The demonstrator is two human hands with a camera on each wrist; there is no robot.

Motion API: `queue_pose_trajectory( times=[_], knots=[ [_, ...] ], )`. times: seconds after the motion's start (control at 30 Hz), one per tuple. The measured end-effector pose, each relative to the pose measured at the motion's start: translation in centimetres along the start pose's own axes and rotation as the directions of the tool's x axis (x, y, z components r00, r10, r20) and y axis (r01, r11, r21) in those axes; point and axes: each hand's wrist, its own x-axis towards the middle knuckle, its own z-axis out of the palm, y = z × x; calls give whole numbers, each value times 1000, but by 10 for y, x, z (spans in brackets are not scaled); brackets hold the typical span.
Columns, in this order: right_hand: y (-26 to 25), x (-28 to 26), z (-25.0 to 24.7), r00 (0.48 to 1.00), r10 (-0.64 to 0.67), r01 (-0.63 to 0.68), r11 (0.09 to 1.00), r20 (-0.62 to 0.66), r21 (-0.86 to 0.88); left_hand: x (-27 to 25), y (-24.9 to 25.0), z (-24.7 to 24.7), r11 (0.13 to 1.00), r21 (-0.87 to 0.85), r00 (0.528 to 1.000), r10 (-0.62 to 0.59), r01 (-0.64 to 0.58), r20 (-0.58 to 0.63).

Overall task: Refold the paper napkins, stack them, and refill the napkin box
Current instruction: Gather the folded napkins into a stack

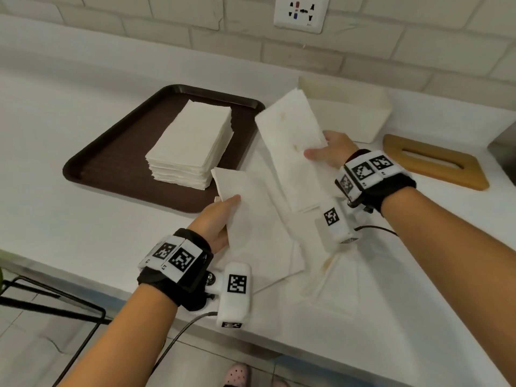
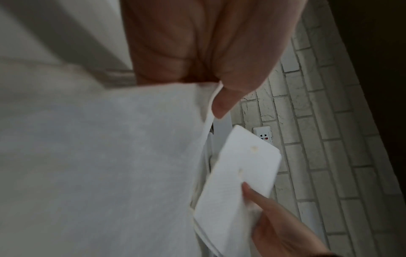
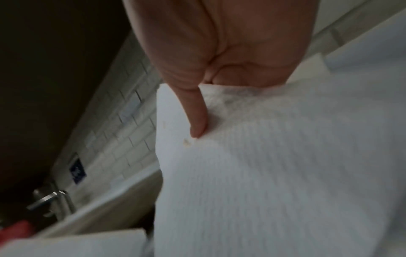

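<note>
A neat stack of folded white napkins (image 1: 192, 146) sits on a dark brown tray (image 1: 111, 160). My left hand (image 1: 220, 219) pinches one white napkin (image 1: 251, 219) by its left edge, thumb on top, above loose unfolded napkins (image 1: 329, 277) on the counter. My right hand (image 1: 329, 152) pinches a second, lightly stained folded napkin (image 1: 293, 141), lifted and tilted toward the tray. The left wrist view shows my left hand's napkin (image 2: 110, 165) and the stained napkin (image 2: 241, 173). In the right wrist view the stained napkin (image 3: 274, 165) lies under my thumb. The empty cream napkin box (image 1: 360, 113) stands behind my right hand.
The box's wooden lid (image 1: 435, 163) with a slot lies to the right on the white counter (image 1: 55, 219). A brick wall with a power socket (image 1: 300, 12) rises behind. The counter's front edge runs below my wrists; a black wire stand (image 1: 42, 297) is on the floor at left.
</note>
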Motion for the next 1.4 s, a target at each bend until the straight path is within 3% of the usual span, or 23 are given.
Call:
queue_pose_trajectory(
  times=[0.07, 0.17, 0.3, 0.47, 0.67, 0.77, 0.93, 1.03, 1.1, 1.2, 1.27, 1.4],
  knots=[
    [-6, -14, -14, 999, -50, 53, 974, -18, 221, 0, 8, 5, 999, -35, 1000, 6, -6, 9],
    [-15, -40, -30, 991, -119, 71, 841, 56, 537, -4, 22, 18, 999, -37, 997, 14, -11, 82],
    [-18, -71, -32, 967, -153, -7, 781, 203, 625, -13, 28, 35, 997, -69, 977, 34, -20, 208],
    [8, -103, -9, 957, -72, -48, 917, 283, 395, -27, 13, 49, 978, -197, 912, 22, 65, 410],
    [35, -120, 7, 967, -7, -78, 942, 254, 325, -32, -10, 46, 965, -206, 906, -64, 164, 418],
    [40, -125, 11, 968, -5, -72, 952, 249, 299, -36, -17, 53, 992, -105, 927, -23, 66, 374],
    [43, -123, 16, 978, 43, -87, 973, 205, 213, -36, -22, 47, 997, 14, 988, 68, -71, 139],
    [51, -112, 14, 985, 115, -115, 993, 127, -10, -34, -18, 30, 985, 110, 992, 129, -130, 15],
    [56, -102, 11, 983, 152, -116, 950, 104, -288, -34, -16, 19, 975, 172, 988, 148, -140, -32],
    [62, -91, 11, 966, 247, -180, 845, 69, -504, -37, -15, 9, 965, 238, 991, 125, -111, -43],
    [66, -88, 10, 963, 262, -186, 808, 59, -559, -38, -17, 6, 961, 260, 994, 106, -94, -34],
    [75, -86, 0, 975, 218, -161, 821, 40, -548, -37, -19, 4, 954, 290, 994, 91, -70, -58]
  ],
)
